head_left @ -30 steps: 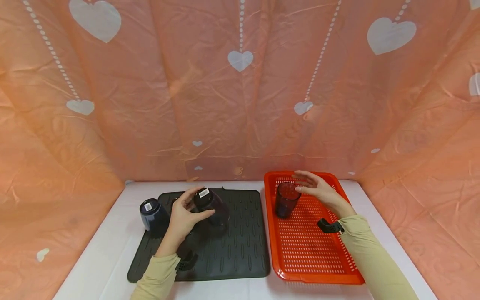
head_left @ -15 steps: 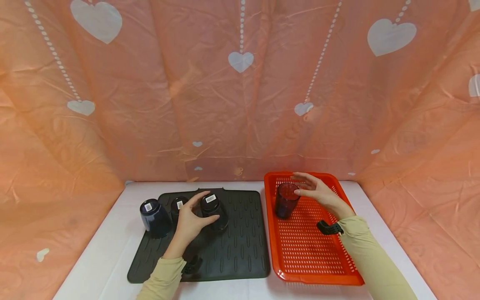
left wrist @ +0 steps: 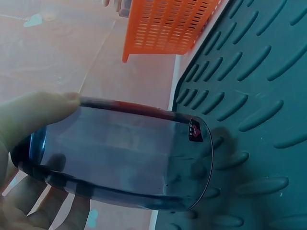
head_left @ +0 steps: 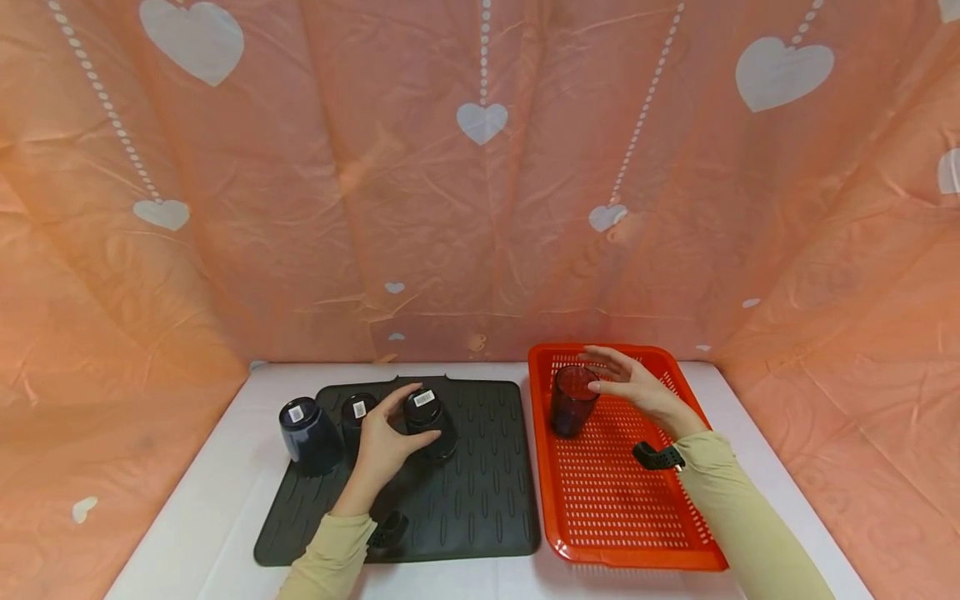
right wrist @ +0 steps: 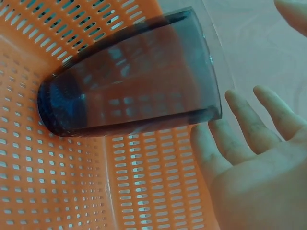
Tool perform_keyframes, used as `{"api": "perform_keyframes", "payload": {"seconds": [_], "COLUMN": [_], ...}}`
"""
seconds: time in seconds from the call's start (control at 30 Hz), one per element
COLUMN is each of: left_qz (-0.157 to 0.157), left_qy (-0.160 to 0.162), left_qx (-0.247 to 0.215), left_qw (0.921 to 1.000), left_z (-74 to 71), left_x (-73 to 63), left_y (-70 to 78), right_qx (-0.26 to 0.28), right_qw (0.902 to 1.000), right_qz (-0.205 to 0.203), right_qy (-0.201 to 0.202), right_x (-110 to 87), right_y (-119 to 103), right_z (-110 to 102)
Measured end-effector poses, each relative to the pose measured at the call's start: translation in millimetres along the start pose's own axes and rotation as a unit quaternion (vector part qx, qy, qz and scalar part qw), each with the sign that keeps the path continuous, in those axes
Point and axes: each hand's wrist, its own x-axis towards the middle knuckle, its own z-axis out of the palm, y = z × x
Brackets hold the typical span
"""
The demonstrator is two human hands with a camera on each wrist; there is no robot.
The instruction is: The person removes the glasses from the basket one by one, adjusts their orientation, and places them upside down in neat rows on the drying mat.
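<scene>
Thumb and fingers of the left hand (head_left: pixel 381 450) grip an upturned dark glass (head_left: pixel 433 418) near its base, rim downward over a ribbed black mat (head_left: pixel 480 500); whether that rim touches the mat cannot be told. Farther right, the right hand (head_left: pixel 641 387) hovers with fingers extended and loose beside the rim of a purplish glass (head_left: pixel 573 404), which stands mouth-up in the back left part of an orange-red basket (head_left: pixel 637 561); contact is unclear.

A white label (head_left: pixel 424 397) sits on the gripped glass's base, its print too small to read, and a small red-and-dark mark (left wrist: pixel 195 130) shows near its rim, also illegible. Two more upturned glasses bear similar labels: a middle glass (head_left: pixel 354 421) just beside the left hand and an outer glass (head_left: pixel 311 437) at the mat's left edge.

Ribbed surface extends right and forward of the gripped glass, ending at the mat's right edge. A narrow strip of white tabletop separates mat from basket, whose perforated floor spreads toward the person.
</scene>
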Motion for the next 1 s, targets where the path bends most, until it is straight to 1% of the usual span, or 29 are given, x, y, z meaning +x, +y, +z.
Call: {"api": "perform_keyframes", "payload": {"seconds": [0.13, 0.37, 0.47, 0.7, 1.0], "left_qz": [0.000, 0.012, 0.014, 0.012, 0.017], "left_qy": [0.004, 0.012, 0.012, 0.009, 0.013], "left_qx": [0.016, 0.042, 0.045, 0.036, 0.049], "left_qw": [0.9999, 0.9990, 0.9988, 0.9993, 0.9986], "left_z": [1.4, 4.0, 4.7, 5.3, 5.8], "left_x": [0.2, 0.4, 0.5, 1.0, 0.3], "left_y": [-1.5, -1.8, -2.7, -5.0, -6.5], "right_qx": [0.004, 0.004, 0.007, 0.011, -0.001], "right_qw": [1.0000, 1.0000, 1.0000, 0.9999, 1.0000], "right_qz": [-0.001, -0.003, -0.005, -0.006, 0.002], "right_qy": [0.000, 0.000, -0.002, -0.004, -0.001], "right_x": [-0.5, 0.0, -0.1, -0.4, 0.0], "right_y": [0.4, 1.4, 1.7, 1.3, 3.6], "right_z": [0.3, -0.1, -0.2, 0.6, 3.1]}}
